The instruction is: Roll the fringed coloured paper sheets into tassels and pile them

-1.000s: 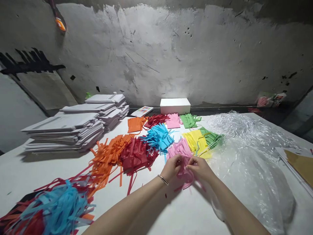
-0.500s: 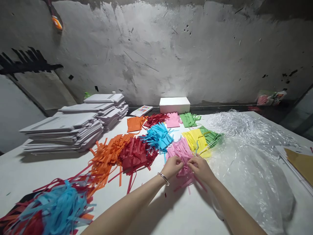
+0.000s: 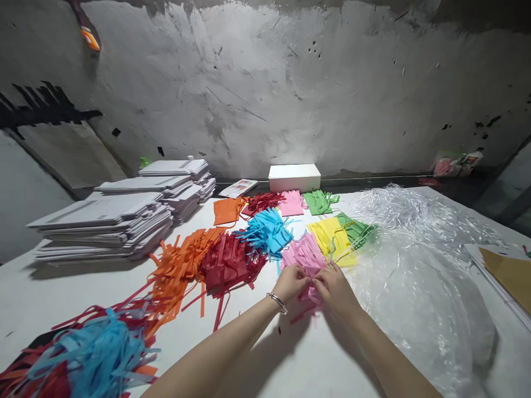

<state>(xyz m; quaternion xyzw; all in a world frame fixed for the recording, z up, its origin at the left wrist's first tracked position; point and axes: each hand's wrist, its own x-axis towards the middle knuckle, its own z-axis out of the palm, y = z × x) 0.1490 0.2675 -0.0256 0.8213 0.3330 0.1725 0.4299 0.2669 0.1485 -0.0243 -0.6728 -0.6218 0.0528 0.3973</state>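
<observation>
Both hands meet over the near end of the pink paper strips [image 3: 305, 251], which lie fringed on the white table. My left hand [image 3: 292, 284], with a silver bracelet at the wrist, pinches some of these strips. Close beside it, my right hand [image 3: 332, 286] also has its fingers pinched on the pink strips; the fingertips of the two hands nearly touch. Behind the right hand lie yellow strips [image 3: 332, 237] and green strips [image 3: 357, 229]. Blue strips [image 3: 267, 232] and dark red strips [image 3: 226, 262] sit to the left.
Stacks of white folded boxes [image 3: 99, 213] stand at the left. A white box [image 3: 294, 178] rests at the back. Clear plastic film [image 3: 423, 309] spreads at the right, below silvery shreds [image 3: 394, 207]. Orange strips [image 3: 186, 262] and a loose blue bundle [image 3: 95, 354] lie at left.
My right hand has moved slightly left, closer to my left hand, over the pink strips. The left hand stays nearly in place. The view has shifted a little.
</observation>
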